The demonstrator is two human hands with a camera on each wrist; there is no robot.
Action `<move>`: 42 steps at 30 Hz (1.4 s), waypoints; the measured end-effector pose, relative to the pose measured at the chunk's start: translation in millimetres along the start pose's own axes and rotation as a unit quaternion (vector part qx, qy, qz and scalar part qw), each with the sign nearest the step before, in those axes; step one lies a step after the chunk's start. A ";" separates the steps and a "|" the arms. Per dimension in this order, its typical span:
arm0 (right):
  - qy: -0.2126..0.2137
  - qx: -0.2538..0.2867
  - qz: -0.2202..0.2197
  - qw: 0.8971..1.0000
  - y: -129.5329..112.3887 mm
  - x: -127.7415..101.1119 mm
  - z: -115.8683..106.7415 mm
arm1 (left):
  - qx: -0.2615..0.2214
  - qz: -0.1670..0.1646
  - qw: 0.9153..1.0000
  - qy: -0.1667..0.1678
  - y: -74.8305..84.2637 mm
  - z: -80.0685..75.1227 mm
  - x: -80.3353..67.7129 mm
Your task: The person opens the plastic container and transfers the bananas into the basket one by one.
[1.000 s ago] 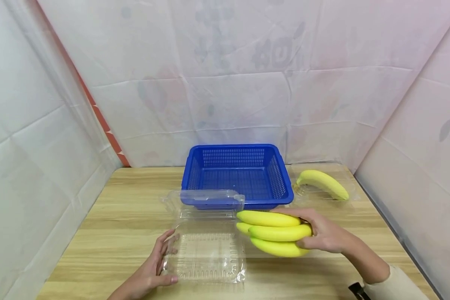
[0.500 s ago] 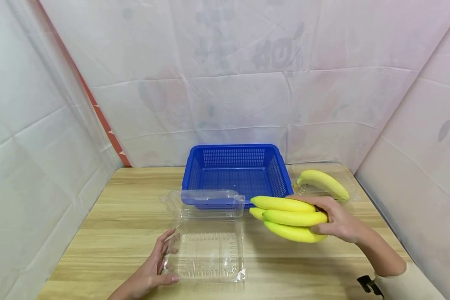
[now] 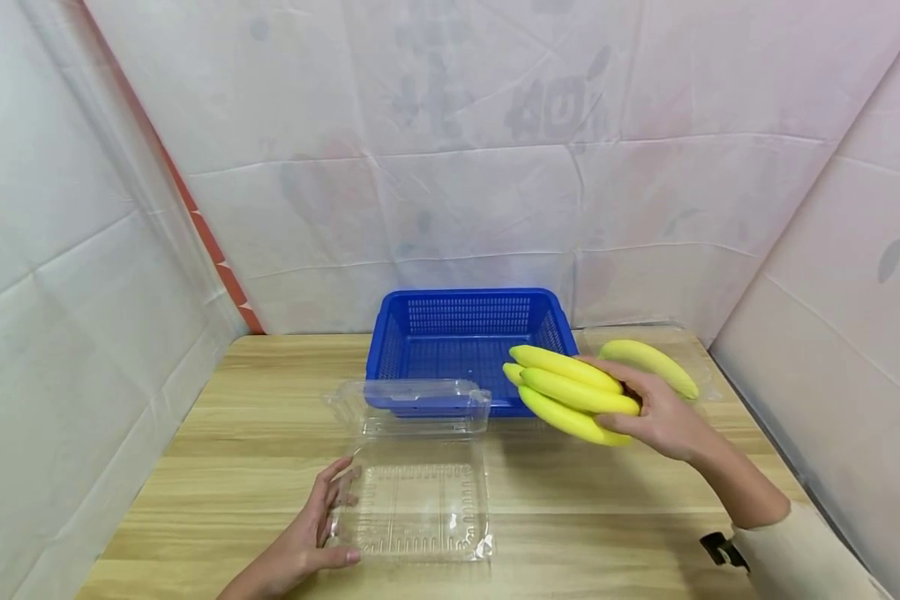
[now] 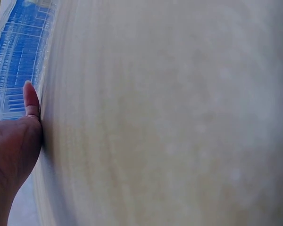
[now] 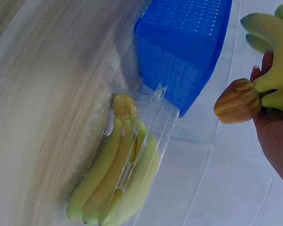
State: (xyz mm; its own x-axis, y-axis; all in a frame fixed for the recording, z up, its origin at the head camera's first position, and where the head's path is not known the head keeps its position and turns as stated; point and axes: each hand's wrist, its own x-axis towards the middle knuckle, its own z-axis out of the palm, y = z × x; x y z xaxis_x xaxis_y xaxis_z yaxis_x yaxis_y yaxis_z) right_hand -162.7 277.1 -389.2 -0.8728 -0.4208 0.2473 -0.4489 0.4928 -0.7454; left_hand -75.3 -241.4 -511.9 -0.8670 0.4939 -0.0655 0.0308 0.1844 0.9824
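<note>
banana bunch [image 3: 577, 392]: showing smooth skin with a soft sheen — its stem end [image 5: 237, 102] looking ridged
clear container [image 3: 420, 508]: gleaming like thin, ribbed plastic
basket [image 3: 468, 312]: shining faintly as plastic
table [image 3: 270, 417]: showing smooth wood grain
backdrop [image 3: 450, 208]: hanging as matt, creased cloth

- Basket [image 3: 468, 315] at the table's [image 3: 217, 467] far middle, curtain [image 3: 465, 200] behind
- Near side: open container [image 3: 420, 517], its lid [image 3: 423, 408] toward the basket
- Left hand [image 3: 307, 525] at its left edge
- Right of it, banana bunch [image 3: 570, 387] in right hand [image 3: 663, 417]
- Far right: second container [image 5: 165, 136], bananas [image 3: 648, 362] inside
</note>
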 end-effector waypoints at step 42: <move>-0.107 -0.220 0.186 0.952 -0.9 154.5 77.8 | -0.032 0.008 0.999 -0.010 6.7 0.9 1.3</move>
State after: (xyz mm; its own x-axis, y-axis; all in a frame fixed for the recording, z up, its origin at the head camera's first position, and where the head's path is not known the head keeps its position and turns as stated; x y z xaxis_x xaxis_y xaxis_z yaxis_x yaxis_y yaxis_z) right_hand -282.2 152.3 -398.6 -0.9490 -0.2774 -0.1497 -0.1946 0.8892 -0.4140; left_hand -75.8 -238.7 -505.6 -0.8568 0.5128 -0.0534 0.0115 0.1227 0.9924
